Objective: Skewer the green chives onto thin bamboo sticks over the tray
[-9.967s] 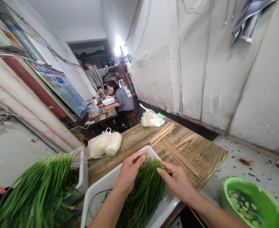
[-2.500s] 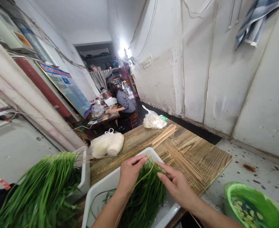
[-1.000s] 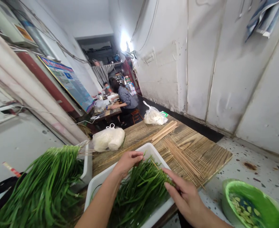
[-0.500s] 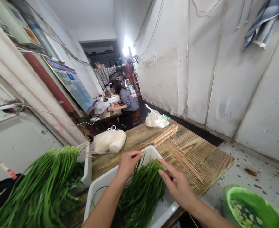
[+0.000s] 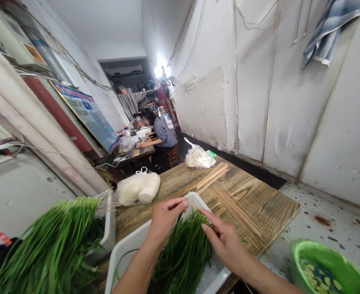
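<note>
Both hands pinched the green chives (image 5: 183,253) in the white tray (image 5: 127,249): left hand (image 5: 164,218), right hand (image 5: 225,241). None sat on the sticks (image 5: 238,208) yet; a big pile (image 5: 51,249) waited.

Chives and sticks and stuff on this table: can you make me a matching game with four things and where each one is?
Things:
1. chives
2. bamboo skewers
3. green bowl
4. striped towel

Places:
A. hanging on the wall, top right
B. on the floor, right of the table
C. in the white tray, under both hands
D. spread on the wooden table

Pairs: 1-C, 2-D, 3-B, 4-A
</note>
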`<state>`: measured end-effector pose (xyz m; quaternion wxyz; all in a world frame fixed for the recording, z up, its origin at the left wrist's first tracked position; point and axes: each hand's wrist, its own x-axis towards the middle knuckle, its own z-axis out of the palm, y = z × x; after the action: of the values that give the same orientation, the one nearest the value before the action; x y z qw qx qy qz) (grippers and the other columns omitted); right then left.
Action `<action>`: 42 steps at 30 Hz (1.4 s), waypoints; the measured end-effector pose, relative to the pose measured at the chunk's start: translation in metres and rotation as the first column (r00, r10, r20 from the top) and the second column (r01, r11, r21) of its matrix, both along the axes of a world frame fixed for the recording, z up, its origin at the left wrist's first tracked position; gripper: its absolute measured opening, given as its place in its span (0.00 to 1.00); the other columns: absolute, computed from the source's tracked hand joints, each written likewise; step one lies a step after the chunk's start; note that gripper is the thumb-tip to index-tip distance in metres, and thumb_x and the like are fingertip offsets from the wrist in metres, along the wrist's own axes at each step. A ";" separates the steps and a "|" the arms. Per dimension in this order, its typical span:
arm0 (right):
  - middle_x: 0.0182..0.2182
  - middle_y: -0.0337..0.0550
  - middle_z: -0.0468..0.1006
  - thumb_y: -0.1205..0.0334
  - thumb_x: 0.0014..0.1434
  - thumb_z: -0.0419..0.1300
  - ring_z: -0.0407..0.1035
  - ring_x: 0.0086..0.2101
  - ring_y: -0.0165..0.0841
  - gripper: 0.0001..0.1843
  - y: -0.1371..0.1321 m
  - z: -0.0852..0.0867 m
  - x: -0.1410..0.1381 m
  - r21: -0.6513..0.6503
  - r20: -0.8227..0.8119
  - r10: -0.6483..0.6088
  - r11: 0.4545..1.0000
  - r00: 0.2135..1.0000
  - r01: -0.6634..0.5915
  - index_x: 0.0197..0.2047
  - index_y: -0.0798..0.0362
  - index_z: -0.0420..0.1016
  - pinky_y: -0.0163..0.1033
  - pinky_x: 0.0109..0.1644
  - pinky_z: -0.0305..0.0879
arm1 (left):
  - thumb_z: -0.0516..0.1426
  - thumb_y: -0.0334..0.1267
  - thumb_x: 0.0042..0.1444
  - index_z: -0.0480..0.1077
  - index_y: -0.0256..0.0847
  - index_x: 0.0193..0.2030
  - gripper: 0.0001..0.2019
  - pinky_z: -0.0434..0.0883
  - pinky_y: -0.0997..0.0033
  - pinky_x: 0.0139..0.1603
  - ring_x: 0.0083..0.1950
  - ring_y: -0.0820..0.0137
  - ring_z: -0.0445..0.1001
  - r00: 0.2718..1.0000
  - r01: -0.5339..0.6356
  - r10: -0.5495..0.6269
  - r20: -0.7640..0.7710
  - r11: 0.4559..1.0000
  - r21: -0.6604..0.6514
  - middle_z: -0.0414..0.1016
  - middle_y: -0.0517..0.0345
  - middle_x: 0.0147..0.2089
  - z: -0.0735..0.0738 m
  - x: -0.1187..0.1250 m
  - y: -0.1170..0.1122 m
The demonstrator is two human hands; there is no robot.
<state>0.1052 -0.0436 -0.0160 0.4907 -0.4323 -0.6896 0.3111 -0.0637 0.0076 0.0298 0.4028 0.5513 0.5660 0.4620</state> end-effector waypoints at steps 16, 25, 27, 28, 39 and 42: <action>0.19 0.36 0.67 0.60 0.60 0.50 0.55 0.18 0.27 0.20 0.001 -0.001 0.000 0.013 -0.013 -0.010 1.000 1.000 0.011 0.54 0.55 0.69 0.32 0.22 0.57 | 0.62 0.46 0.40 0.77 0.37 0.37 0.17 0.68 0.71 0.37 0.32 0.68 0.72 0.997 -0.007 0.008 -0.076 1.000 0.022 0.79 0.54 0.31 -0.006 -0.002 0.002; 0.20 0.36 0.67 0.59 0.60 0.50 0.54 0.18 0.26 0.20 0.001 -0.003 0.000 -0.019 -0.040 0.006 1.000 0.999 -0.007 0.54 0.55 0.68 0.32 0.22 0.56 | 0.62 0.44 0.42 0.77 0.37 0.37 0.16 0.68 0.70 0.38 0.34 0.67 0.73 0.998 -0.003 0.004 -0.068 1.000 0.013 0.79 0.53 0.33 -0.003 0.001 0.001; 0.21 0.36 0.68 0.59 0.60 0.50 0.54 0.19 0.27 0.20 0.000 -0.003 0.001 -0.022 -0.044 0.009 1.000 0.999 -0.010 0.54 0.55 0.68 0.32 0.23 0.57 | 0.62 0.44 0.42 0.77 0.37 0.37 0.16 0.69 0.70 0.39 0.34 0.67 0.73 0.998 0.001 -0.001 -0.061 1.000 0.010 0.79 0.53 0.34 -0.004 0.001 0.001; 0.20 0.36 0.68 0.59 0.60 0.50 0.55 0.19 0.27 0.20 0.000 -0.003 0.000 -0.025 -0.048 0.012 1.000 0.999 -0.013 0.54 0.55 0.68 0.32 0.23 0.57 | 0.62 0.44 0.42 0.77 0.37 0.37 0.16 0.69 0.70 0.38 0.34 0.67 0.73 0.998 0.005 -0.005 -0.061 1.000 0.008 0.79 0.53 0.34 -0.004 0.001 0.001; 0.17 0.32 0.58 0.59 0.61 0.50 0.48 0.18 0.27 0.21 0.001 -0.007 0.000 -0.056 -0.052 0.014 0.998 0.999 -0.017 0.55 0.54 0.67 0.32 0.21 0.49 | 0.61 0.43 0.43 0.77 0.37 0.37 0.16 0.69 0.68 0.40 0.37 0.65 0.75 0.997 0.015 -0.013 -0.070 0.999 0.032 0.79 0.52 0.36 -0.003 0.001 0.000; 0.20 0.36 0.66 0.59 0.61 0.49 0.56 0.19 0.28 0.21 0.000 -0.006 0.000 -0.052 -0.054 0.026 0.998 0.998 -0.029 0.56 0.54 0.66 0.32 0.22 0.56 | 0.61 0.42 0.43 0.77 0.38 0.37 0.14 0.70 0.68 0.41 0.38 0.64 0.75 0.997 0.021 -0.018 -0.077 0.999 0.049 0.79 0.53 0.37 -0.002 0.002 -0.001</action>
<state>0.1057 -0.0435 -0.0219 0.4931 -0.4271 -0.6736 0.3474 -0.0617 0.0064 0.0279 0.3714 0.5840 0.5639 0.4505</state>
